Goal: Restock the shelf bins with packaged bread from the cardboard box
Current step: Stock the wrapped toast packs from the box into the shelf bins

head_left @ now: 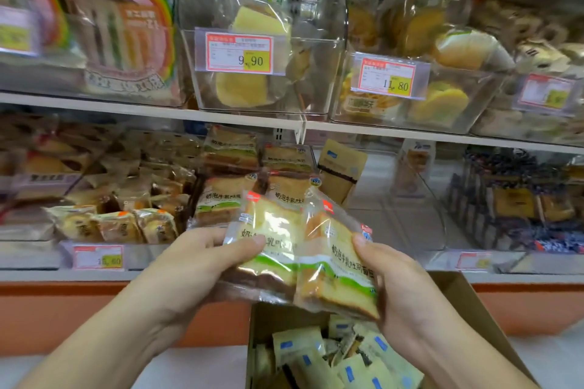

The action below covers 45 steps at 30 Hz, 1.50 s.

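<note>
Both my hands are gripping bread packets: left hand (202, 262) one packet (268, 249), right hand (398, 287) another (335, 275), above the cardboard box (467, 303), before the lower shelf bin (252, 167).

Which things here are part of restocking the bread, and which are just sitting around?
Part of the job:
left hand and right hand, each gripping a toast pack
cardboard box below, with packets inside
lower bin of matching toast packs

Just there:
price tag 9.90
price tag 11.80
rainbow sandwich packs
dark-wrapped snacks
</note>
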Each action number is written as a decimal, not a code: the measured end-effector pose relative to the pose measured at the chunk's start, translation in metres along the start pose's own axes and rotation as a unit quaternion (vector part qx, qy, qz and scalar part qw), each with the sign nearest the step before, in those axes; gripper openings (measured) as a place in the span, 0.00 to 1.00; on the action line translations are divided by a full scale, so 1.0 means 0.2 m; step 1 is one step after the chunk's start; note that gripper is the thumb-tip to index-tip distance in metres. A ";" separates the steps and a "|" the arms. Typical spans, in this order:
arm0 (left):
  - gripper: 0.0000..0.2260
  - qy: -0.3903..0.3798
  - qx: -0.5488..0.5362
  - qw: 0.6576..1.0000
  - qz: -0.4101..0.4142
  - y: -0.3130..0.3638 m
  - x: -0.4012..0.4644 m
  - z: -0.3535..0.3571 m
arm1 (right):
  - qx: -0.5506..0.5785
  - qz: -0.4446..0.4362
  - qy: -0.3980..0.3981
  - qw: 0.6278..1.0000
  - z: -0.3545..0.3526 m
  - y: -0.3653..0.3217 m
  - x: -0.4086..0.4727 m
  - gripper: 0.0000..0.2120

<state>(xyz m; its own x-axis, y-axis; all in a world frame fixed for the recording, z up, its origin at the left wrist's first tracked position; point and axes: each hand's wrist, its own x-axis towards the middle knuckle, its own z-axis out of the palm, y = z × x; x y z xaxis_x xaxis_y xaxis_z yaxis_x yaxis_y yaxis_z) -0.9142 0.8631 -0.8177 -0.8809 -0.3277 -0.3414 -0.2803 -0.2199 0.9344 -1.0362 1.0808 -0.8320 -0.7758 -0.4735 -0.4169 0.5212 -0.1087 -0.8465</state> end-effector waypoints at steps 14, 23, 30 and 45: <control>0.16 0.235 0.094 0.959 0.127 0.14 0.28 -0.21 | -0.077 -0.171 0.075 0.979 0.25 -0.27 0.50 0.16; 0.29 0.337 0.447 0.810 0.175 0.03 0.33 -0.22 | -0.361 -0.212 0.141 0.897 0.42 -0.37 1.02 0.21; 0.28 0.209 0.590 0.756 0.191 -0.03 0.36 -0.20 | -0.515 -0.246 0.010 0.821 0.41 -0.33 1.04 0.32; 0.28 0.180 0.632 0.718 0.229 -0.06 0.40 -0.20 | -0.709 -0.272 -0.010 0.651 0.50 -0.26 0.98 0.26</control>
<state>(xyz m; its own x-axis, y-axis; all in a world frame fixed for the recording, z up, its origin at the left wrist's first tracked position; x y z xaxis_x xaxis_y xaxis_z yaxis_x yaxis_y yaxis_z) -0.9652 0.8021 -0.8604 -0.8990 -0.3660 0.2406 -0.3149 0.9219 0.2258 -1.1802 0.9069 -0.8373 -0.6959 -0.7153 0.0646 -0.6919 0.6435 -0.3273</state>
